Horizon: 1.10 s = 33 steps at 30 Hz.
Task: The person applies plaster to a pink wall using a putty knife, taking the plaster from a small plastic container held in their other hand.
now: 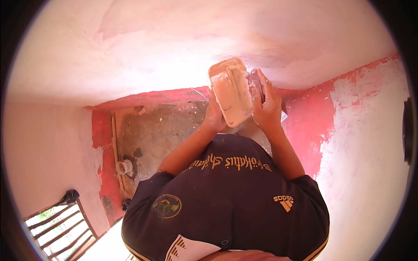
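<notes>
In front of my chest, my left hand (214, 112) grips a rectangular, tan plastic tub (234, 114) by its left side. The tub is tilted, and pale paste is smeared over its inside and right rim. My right hand (268, 104) is closed around a dark, flat scraper-like tool (254, 82) coated with whitish paste. This tool lies against the tub's right edge; its exact kind is partly hidden by the fingers. Spots of paste show on the right fingers.
A pale, patchy wall (143, 48) rises ahead, with a red band (148, 96) along its foot. The right wall (361, 113) is part red, part whitish. On the stained floor (174, 130) sit a small white bucket (125, 166) and a long strip (115, 143). A barred window (61, 228) is at lower left.
</notes>
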### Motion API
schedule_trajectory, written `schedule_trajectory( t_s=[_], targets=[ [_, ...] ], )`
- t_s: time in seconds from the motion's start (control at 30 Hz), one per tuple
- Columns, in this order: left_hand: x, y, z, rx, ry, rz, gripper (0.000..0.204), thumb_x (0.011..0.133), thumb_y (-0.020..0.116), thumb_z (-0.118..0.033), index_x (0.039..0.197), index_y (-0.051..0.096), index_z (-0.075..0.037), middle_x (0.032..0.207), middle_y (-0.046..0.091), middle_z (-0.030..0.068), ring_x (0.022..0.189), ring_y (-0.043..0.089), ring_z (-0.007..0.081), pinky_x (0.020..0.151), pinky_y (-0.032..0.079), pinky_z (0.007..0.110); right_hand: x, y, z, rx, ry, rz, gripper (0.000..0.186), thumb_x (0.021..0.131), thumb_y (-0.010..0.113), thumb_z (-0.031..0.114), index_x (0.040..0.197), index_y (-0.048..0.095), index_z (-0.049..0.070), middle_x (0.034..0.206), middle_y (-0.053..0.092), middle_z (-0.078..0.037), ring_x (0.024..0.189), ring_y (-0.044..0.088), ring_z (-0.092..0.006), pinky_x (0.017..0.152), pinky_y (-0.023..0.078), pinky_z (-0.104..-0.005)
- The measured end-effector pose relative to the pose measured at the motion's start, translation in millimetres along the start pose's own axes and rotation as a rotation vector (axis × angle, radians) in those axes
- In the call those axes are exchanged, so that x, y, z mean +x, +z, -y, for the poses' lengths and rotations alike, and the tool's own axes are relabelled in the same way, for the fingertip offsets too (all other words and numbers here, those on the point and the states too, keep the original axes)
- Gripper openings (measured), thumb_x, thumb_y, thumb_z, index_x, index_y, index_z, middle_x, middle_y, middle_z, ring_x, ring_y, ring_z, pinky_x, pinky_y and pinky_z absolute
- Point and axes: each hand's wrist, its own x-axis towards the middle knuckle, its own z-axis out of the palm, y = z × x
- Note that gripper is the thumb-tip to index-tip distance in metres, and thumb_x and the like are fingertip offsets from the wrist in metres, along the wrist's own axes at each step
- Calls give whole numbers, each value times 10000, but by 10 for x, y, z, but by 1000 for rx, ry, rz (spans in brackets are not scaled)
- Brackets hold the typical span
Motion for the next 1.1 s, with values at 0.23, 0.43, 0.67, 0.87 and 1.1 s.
schedule_trajectory(
  t_s=[0.23, 0.43, 0.67, 0.87, 1.1],
  targets=[
    [-123, 126, 24, 44, 49, -79, 859, 974, 256, -720, 1540, 279, -74, 1490, 448, 134, 1340, 494, 293, 1107, 438, 467, 14, -95, 109, -72, -171, -66, 455, 965, 518, 34, 1417, 494, -16, 1280, 634, -244, 1020, 700, -352, 846, 550, -385],
    [-133, 263, 84, 47, 85, -71, 839, 988, 257, -699, 1545, 264, -72, 1492, 441, 136, 1343, 488, 289, 1107, 435, 461, -7, -153, 74, -80, -212, -82, 446, 965, 529, 39, 1408, 507, -9, 1246, 652, -239, 971, 706, -363, 800, 557, -380],
    [-123, 287, 170, 24, 68, -92, 841, 987, 247, -704, 1539, 283, -71, 1479, 457, 134, 1333, 500, 286, 1100, 442, 461, -10, -240, 30, -26, -89, -8, 445, 983, 519, 95, 1421, 502, 19, 1255, 647, -226, 1029, 685, -369, 860, 537, -402],
    [-52, 327, 215, 44, 18, -68, 827, 992, 256, -694, 1523, 317, -63, 1454, 486, 141, 1304, 528, 288, 1088, 455, 461, -45, -273, -187, 110, 19, 1, 442, 994, 506, 134, 1426, 505, 39, 1297, 631, -209, 1098, 669, -352, 943, 502, -420],
    [234, 138, 649, 203, 54, -150, 801, 1013, 234, -666, 1516, 321, -50, 1438, 498, 127, 1297, 528, 254, 1101, 438, 414, -137, -245, -548, 60, -88, -47, 463, 968, 535, 82, 1427, 507, 29, 1181, 685, -220, 962, 712, -326, 814, 548, -353]
  ],
)
